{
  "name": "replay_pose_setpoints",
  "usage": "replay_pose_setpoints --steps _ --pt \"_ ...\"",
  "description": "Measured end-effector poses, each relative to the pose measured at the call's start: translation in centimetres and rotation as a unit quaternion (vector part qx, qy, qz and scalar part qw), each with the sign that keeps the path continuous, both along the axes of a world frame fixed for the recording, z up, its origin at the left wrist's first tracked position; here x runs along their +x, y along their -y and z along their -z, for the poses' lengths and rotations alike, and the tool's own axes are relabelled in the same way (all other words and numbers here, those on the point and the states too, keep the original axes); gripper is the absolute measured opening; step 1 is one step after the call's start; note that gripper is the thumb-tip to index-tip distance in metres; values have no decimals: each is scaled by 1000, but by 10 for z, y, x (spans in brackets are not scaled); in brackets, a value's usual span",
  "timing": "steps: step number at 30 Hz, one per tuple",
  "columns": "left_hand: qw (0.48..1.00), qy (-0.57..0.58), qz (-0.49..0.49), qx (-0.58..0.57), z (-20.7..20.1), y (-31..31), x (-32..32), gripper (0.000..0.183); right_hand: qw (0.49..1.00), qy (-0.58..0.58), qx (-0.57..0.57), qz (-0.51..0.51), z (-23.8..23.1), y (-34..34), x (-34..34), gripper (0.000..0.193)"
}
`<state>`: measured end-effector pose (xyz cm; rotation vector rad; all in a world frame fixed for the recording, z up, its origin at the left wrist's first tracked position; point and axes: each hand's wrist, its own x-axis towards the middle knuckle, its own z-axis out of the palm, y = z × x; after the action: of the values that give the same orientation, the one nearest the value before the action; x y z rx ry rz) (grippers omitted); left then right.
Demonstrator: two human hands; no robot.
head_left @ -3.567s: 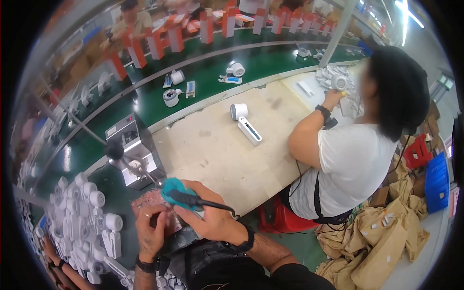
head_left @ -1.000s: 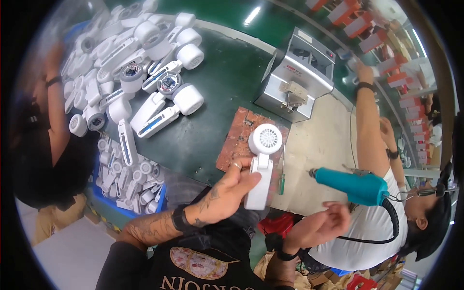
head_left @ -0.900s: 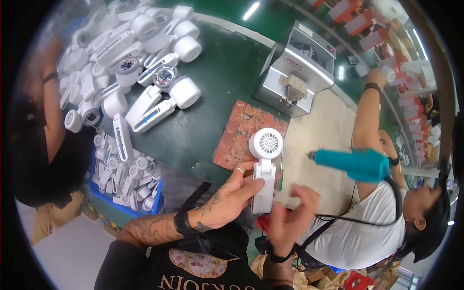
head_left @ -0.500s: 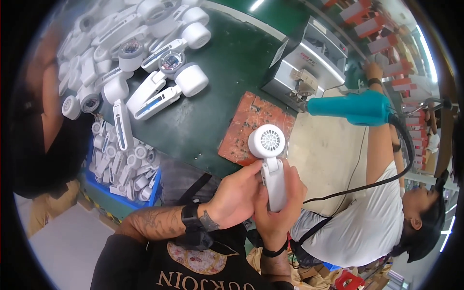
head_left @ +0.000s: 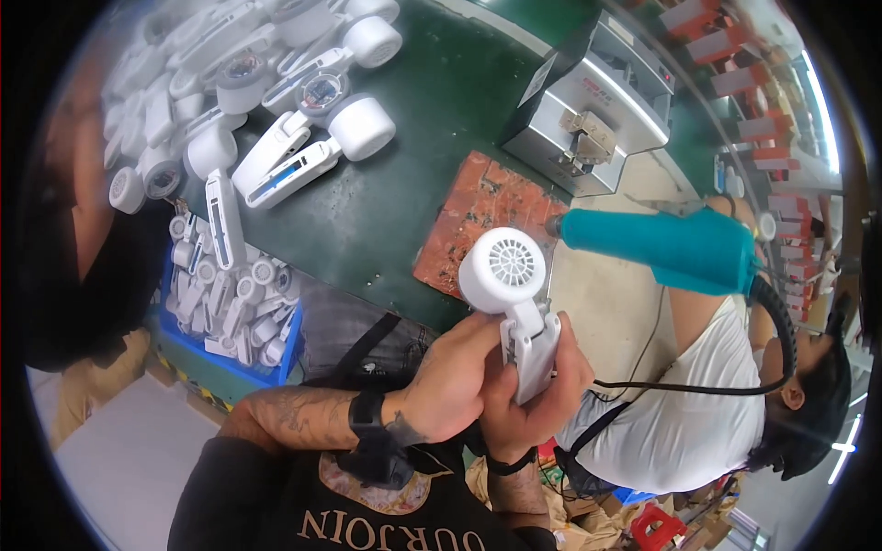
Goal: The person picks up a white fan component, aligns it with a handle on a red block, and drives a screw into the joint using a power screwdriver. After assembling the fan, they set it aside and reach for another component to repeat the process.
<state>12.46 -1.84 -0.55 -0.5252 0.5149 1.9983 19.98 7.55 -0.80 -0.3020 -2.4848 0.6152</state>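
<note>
Between both hands I hold a white handheld fan (head_left: 503, 269), its round grille facing up and its handle pointing toward me. My left hand (head_left: 446, 381) grips the upper handle from the left, its fingers closed near the joint below the fan head. Around the lower handle on the right, the fingers of my right hand (head_left: 537, 404) are wrapped. A narrow gap shows along the handle between its shell parts; most of the left fingertips are hidden. Just right of the fan head hangs a teal electric screwdriver (head_left: 657, 243), apart from my hands.
A reddish-brown worn pad (head_left: 487, 197) lies on the green table (head_left: 423, 101) beyond the fan. Behind it stands a silver screw feeder (head_left: 588, 101). White fans (head_left: 358, 126) pile up at far left, above a blue bin (head_left: 299, 342) of more. A white-shirted person (head_left: 680, 413) works at right.
The fan has tilted in my hands, and a gap along its handle shows more. The hanging screwdriver appears lower, with its tip nearer the fan head. The view has shifted slightly.
</note>
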Motion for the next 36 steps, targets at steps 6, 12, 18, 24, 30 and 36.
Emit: replay_pose_setpoints --steps 6,12,18,24,30,36 --pt "991 -10 -52 122 -1 1 -7 42 999 44 5 -22 -13 0 -12 47" --pt "997 -11 -26 73 4 -2 -19 40 998 68 -6 -6 -2 -2 -12 50" --pt "1000 -6 6 26 3 -2 -23 38 996 84 -2 -15 -5 -3 -8 47" --pt "994 -17 54 96 10 3 -30 43 997 58 26 -50 6 -5 1 37" --pt "996 -5 46 77 5 -2 -31 46 992 -91 -82 3 3 -7 19 60" --pt "996 -9 39 74 4 0 -29 42 989 -11 -145 30 -16 -12 14 75"
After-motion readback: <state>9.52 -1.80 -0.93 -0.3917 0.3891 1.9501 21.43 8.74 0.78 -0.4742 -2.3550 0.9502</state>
